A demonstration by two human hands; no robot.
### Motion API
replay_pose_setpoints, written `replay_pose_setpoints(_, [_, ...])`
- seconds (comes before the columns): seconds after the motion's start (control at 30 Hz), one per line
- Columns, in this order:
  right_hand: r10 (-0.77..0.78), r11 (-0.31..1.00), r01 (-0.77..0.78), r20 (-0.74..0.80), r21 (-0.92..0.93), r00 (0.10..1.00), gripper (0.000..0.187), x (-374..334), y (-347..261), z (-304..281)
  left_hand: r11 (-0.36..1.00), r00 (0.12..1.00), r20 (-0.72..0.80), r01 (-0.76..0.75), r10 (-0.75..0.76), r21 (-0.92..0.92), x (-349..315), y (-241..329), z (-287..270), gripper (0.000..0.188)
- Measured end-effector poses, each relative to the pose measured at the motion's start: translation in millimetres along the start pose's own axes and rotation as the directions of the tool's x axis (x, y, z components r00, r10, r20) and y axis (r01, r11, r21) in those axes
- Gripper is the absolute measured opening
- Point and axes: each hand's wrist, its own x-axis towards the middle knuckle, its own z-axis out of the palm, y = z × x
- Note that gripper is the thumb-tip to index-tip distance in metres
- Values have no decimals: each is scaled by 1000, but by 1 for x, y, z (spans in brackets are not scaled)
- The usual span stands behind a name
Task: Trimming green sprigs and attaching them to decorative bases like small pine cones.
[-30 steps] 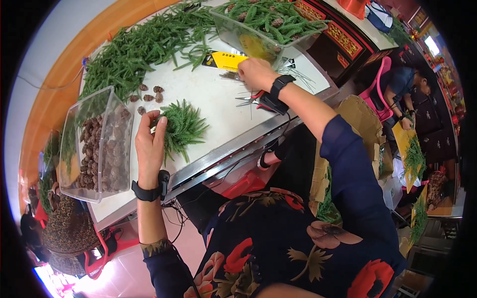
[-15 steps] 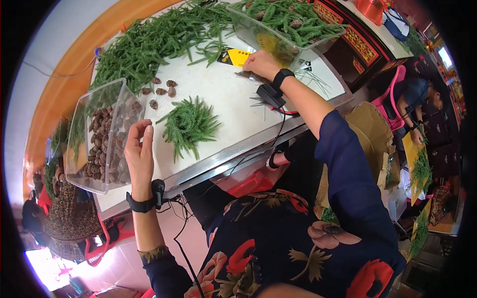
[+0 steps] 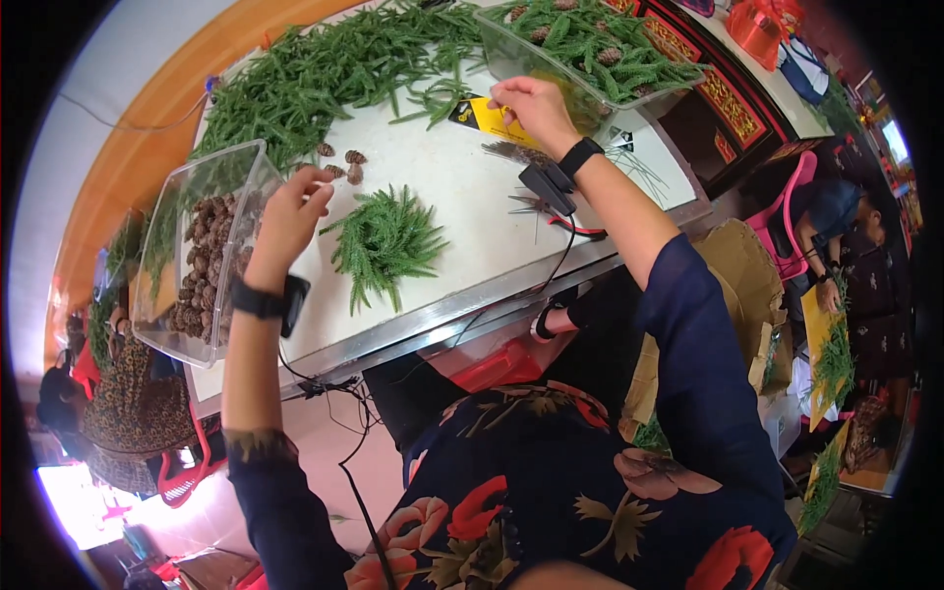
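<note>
My left hand [image 3: 293,214] reaches over the table beside several loose brown pine cones [image 3: 355,157] and hides some of them. Its fingers are bent, with the thumb apart from them, and I see nothing held. Over the yellow and black card [image 3: 501,125], my right hand [image 3: 536,116] is raised with its thumb and fingers drawn together. Anything pinched there is too small to make out. Just below it lies a bundle of thin dark wires [image 3: 519,153]. A round green wreath of artificial pine sprigs [image 3: 388,241] lies flat between my hands.
A clear bin of pine cones [image 3: 208,258] stands at the left. Loose green sprigs [image 3: 285,93] cover the far side. Another clear bin [image 3: 551,74] holds sprigs and cones. Red-handled pliers [image 3: 578,230] lie near the table edge [image 3: 472,320]. Other people sit at both sides.
My left hand has moved up and forward from beside the bin to the loose pine cones. My right hand has lifted from the wire bundle, and the view has shifted slightly.
</note>
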Motion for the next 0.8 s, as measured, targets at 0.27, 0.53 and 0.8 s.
replay_pose_setpoints(0.27, [36, 991, -21, -110, 135, 993, 19, -25, -16, -5, 607, 834, 412, -551, 368, 573, 74, -11, 24, 16])
replay_pose_setpoints(0.53, [-75, 997, 75, -31, 4, 997, 18, -24, -6, -9, 594, 833, 398, -554, 385, 583, 83, -23, 41, 9])
replay_pose_setpoints(0.8, [201, 971, -169, 189, -171, 961, 17, -18, 12, 13, 692, 929, 116, -341, 351, 636, 61, 15, 19, 13])
